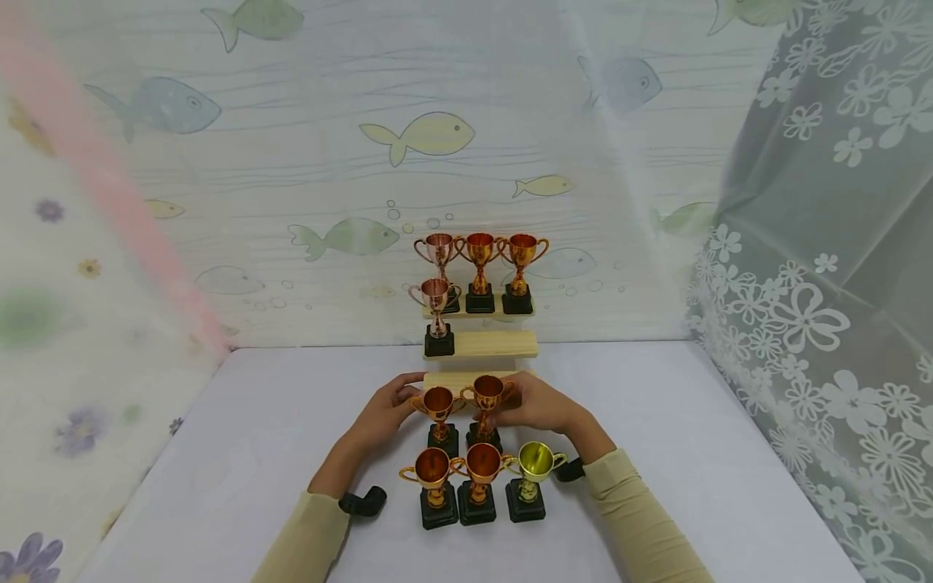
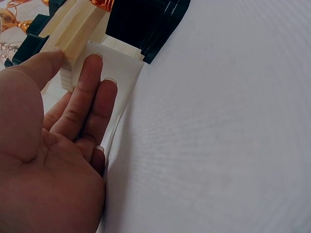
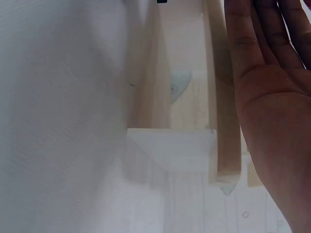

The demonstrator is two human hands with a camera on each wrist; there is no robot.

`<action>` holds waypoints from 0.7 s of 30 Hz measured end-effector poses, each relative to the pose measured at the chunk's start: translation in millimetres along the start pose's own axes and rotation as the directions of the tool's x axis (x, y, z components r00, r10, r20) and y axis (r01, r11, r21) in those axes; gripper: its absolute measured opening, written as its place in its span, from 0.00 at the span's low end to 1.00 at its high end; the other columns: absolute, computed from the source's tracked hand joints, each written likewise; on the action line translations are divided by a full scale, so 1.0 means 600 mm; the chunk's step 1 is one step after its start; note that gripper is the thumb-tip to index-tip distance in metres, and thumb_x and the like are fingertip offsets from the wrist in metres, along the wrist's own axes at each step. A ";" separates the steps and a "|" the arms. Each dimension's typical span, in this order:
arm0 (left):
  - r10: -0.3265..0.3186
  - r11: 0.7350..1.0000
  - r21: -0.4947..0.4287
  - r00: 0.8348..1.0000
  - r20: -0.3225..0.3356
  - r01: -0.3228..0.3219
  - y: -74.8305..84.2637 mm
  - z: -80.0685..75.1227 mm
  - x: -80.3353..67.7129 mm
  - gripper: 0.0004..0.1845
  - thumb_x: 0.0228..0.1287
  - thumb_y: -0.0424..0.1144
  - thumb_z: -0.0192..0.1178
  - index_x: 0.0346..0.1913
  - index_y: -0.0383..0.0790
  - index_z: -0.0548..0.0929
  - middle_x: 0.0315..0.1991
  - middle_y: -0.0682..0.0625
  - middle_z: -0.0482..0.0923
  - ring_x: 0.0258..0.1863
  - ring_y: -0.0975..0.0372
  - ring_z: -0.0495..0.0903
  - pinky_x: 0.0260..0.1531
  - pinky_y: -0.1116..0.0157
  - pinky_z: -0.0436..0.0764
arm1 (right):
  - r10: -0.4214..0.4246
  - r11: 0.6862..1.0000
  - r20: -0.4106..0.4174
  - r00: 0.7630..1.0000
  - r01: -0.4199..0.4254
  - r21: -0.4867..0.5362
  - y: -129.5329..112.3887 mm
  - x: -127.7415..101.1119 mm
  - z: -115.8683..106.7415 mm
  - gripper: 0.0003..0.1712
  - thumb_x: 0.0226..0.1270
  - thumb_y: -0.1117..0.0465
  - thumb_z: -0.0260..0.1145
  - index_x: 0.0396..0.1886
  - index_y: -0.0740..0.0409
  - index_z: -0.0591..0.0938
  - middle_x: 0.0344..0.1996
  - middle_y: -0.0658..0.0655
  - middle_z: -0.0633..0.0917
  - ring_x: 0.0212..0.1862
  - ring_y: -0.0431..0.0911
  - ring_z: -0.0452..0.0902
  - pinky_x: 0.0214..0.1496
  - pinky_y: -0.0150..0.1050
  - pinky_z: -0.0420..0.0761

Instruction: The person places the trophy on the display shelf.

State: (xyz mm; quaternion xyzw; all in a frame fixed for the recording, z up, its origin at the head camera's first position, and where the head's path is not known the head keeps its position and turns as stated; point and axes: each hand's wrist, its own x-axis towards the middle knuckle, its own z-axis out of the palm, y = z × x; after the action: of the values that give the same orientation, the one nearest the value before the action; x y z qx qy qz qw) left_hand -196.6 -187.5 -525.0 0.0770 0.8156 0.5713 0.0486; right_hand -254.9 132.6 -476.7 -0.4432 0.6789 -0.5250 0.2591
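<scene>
Front row, 3 small plastic trophy cups on black bases (image 1: 477, 484), on white table (image 1: 692, 486); behind, 2 copper cups (image 1: 463, 414) betw. left hand (image 1: 381, 417) & right hand (image 1: 538, 405), fingers straight, flat vs. pale wooden stepped shelf (image 1: 481, 344). Risk: a nudge likely topples the top-heavy cups.

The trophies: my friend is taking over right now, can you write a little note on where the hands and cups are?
Left hand: fingers straight, touching the left end of the lowest wooden step.
Right hand: open, at that step's right end.
Top step: three trophies. Middle step: one trophy at its left.
Two trophies stand between the hands; whether they sit on the lowest step or the table is unclear. Three trophies wait on the table, one gold-green.
Done: four shelved. Left: probably the rest.
</scene>
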 end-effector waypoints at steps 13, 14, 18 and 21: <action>0.005 1.000 0.003 1.000 0.009 -0.005 -0.001 -0.003 0.003 0.27 0.82 0.39 0.59 0.78 0.42 0.70 0.53 0.47 0.88 0.55 0.60 0.84 0.61 0.62 0.75 | 0.036 0.997 -0.136 0.990 -0.044 -0.056 -0.040 -0.007 -0.015 0.13 0.71 0.69 0.71 0.54 0.66 0.87 0.46 0.59 0.91 0.46 0.47 0.87 0.51 0.40 0.84; 0.000 1.000 -0.002 1.000 0.008 0.000 0.000 -0.003 0.003 0.26 0.82 0.39 0.59 0.78 0.43 0.70 0.53 0.48 0.88 0.55 0.60 0.84 0.63 0.59 0.74 | 0.036 0.997 -0.146 0.989 -0.046 -0.060 -0.043 -0.006 -0.016 0.13 0.72 0.68 0.71 0.54 0.65 0.87 0.46 0.59 0.91 0.46 0.47 0.87 0.51 0.40 0.84; 0.001 1.000 -0.011 1.000 0.005 0.000 0.000 -0.002 0.002 0.27 0.81 0.39 0.60 0.78 0.42 0.70 0.53 0.47 0.88 0.55 0.60 0.84 0.62 0.60 0.74 | 0.027 0.999 -0.196 0.980 -0.035 -0.038 -0.054 -0.007 -0.025 0.15 0.71 0.69 0.72 0.55 0.67 0.86 0.47 0.61 0.91 0.50 0.50 0.88 0.53 0.40 0.84; -0.002 1.000 -0.010 1.000 0.005 0.002 -0.001 -0.001 0.002 0.27 0.81 0.38 0.60 0.78 0.41 0.70 0.53 0.46 0.88 0.53 0.61 0.84 0.57 0.66 0.75 | 0.026 1.000 -0.245 0.969 -0.026 0.000 -0.059 -0.010 -0.032 0.16 0.71 0.69 0.72 0.56 0.69 0.86 0.48 0.63 0.91 0.52 0.50 0.89 0.54 0.40 0.85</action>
State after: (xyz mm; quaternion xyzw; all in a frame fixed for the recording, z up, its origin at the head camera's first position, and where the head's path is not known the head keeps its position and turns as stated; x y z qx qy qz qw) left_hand -197.8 -187.9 -525.2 0.0772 0.8128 0.5750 0.0518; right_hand -256.1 144.8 -438.3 -0.3665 0.7124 -0.5710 0.1792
